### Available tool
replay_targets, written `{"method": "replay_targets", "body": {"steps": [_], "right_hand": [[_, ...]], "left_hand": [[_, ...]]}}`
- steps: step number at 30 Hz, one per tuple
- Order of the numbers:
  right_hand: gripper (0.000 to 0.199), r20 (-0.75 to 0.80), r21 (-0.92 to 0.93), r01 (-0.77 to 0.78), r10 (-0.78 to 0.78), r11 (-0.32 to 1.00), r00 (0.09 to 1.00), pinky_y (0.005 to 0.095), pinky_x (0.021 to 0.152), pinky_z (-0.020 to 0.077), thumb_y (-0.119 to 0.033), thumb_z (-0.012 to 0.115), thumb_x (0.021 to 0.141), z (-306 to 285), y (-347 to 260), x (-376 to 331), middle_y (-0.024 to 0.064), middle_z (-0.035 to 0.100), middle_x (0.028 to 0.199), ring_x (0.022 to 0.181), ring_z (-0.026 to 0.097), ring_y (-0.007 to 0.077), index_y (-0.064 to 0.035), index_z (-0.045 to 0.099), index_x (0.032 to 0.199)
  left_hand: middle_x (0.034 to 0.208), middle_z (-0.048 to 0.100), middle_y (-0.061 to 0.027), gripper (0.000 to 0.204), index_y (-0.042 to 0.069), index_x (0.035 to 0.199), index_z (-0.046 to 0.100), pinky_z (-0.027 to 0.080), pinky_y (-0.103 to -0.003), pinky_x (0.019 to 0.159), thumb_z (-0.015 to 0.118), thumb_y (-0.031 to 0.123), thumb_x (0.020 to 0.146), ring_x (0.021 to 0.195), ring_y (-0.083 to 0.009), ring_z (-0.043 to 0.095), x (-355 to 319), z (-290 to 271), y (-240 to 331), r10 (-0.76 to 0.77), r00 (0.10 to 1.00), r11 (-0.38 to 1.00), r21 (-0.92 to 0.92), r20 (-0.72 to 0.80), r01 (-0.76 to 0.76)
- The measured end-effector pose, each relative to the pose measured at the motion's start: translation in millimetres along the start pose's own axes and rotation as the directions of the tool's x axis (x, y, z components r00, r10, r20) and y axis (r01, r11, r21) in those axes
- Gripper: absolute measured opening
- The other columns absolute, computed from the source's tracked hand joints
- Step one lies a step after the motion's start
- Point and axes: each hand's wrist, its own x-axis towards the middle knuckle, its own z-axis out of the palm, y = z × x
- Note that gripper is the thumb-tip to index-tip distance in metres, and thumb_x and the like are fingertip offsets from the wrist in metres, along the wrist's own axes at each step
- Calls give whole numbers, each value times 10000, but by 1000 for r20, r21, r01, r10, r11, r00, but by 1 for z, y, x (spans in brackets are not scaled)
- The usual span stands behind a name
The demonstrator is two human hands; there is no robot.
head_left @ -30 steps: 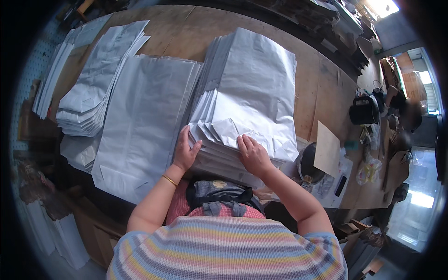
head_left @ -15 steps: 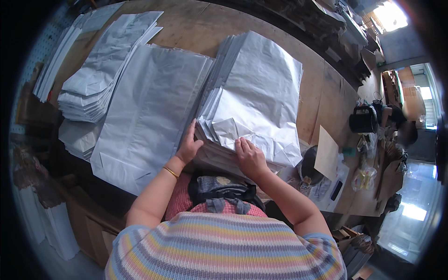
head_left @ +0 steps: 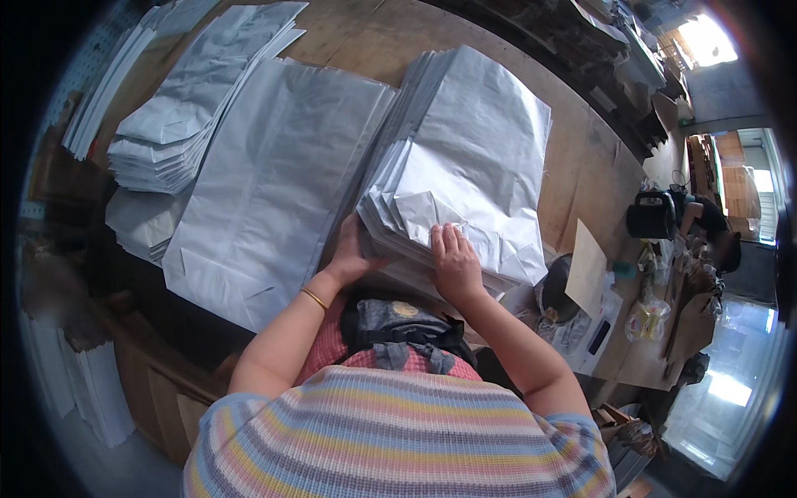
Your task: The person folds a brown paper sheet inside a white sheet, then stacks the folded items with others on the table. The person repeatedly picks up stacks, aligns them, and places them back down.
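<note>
A thick stack of silvery-white flat paper bags (head_left: 481, 141) lies before me, folded bottoms toward me. My left hand (head_left: 353, 253) is at the stack's near left corner, thumb spread from the fingers, some fingertips hidden against the side. My right hand (head_left: 455, 261) rests on the folded bottom of the top bag at the near edge, fingers flat and side by side, its thumb hidden. To the left lies a wider, flatter pile of the same bags (head_left: 266, 166), its near end overhanging the table edge.
Further left are another bag stack (head_left: 178, 116) and folded white sheets (head_left: 108, 100) on the wooden table (head_left: 585, 158). At right are a board piece (head_left: 588, 266), a dark round object (head_left: 554, 290) and a black container (head_left: 650, 216). A co-worker (head_left: 714, 232) is at far right.
My left hand has moved in against the corner, its fingertips now less visible. My right hand still lies on the top bag. The whole view has shifted slightly.
</note>
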Motion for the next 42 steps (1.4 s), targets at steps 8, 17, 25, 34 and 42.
{"method": "replay_targets", "body": {"steps": [8, 17, 25, 34, 42], "right_hand": [[325, -149, -150, 94, -117, 984, 982, 323, 699, 515, -97, 492, 749, 15, 2, 4, 203, 585, 1008, 956, 586, 274, 72, 529, 1024], [405, -129, -150, 96, -116, 984, 985, 388, 864, 442, -121, 469, 775, 21, -11, -24, 253, 511, 1142, 1060, 520, 349, 71, 461, 1132], [367, -223, -193, 17, -60, 981, 973, 382, 852, 454, -101, 465, 775, 32, -5, -9, 249, 532, 1099, 1008, 545, 347, 68, 472, 1101], [118, -63, -190, 21, -33, 982, 997, 299, 622, 515, -89, 515, 732, 12, 0, 2, 157, 610, 893, 777, 620, 233, -18, 532, 824], [181, -100, -316, 102, -140, 943, 985, 323, 646, 514, -128, 504, 757, 17, -15, -26, 199, 596, 954, 835, 607, 278, 15, 522, 866]], "left_hand": [[1315, 297, -181, 977, 55, 1339, 249, 211, -396, 1051, 780, 202, 532, 1230, -347, 269, -2, 10, -50, 45, 999, 983, 179, -2, -44], [1289, 336, -143, 824, 44, 1293, 333, 239, -376, 1032, 749, 121, 587, 1217, -312, 308, 10, 5, -32, 93, 989, 984, -160, 117, -74], [1274, 372, -150, 802, 52, 1286, 359, 246, -384, 1026, 735, 151, 585, 1206, -313, 323, -3, 8, -47, 88, 996, 996, -12, -32, -88], [1301, 336, -177, 704, 73, 1279, 393, 238, -414, 1027, 679, 182, 645, 1223, -350, 279, -1, 17, -61, 152, 986, 984, 102, -74, -144], [1347, 273, -206, 681, 16, 1292, 351, 233, -403, 1042, 655, 144, 696, 1251, -377, 253, -8, 27, -85, 99, 984, 995, 32, -150, -95]]}}
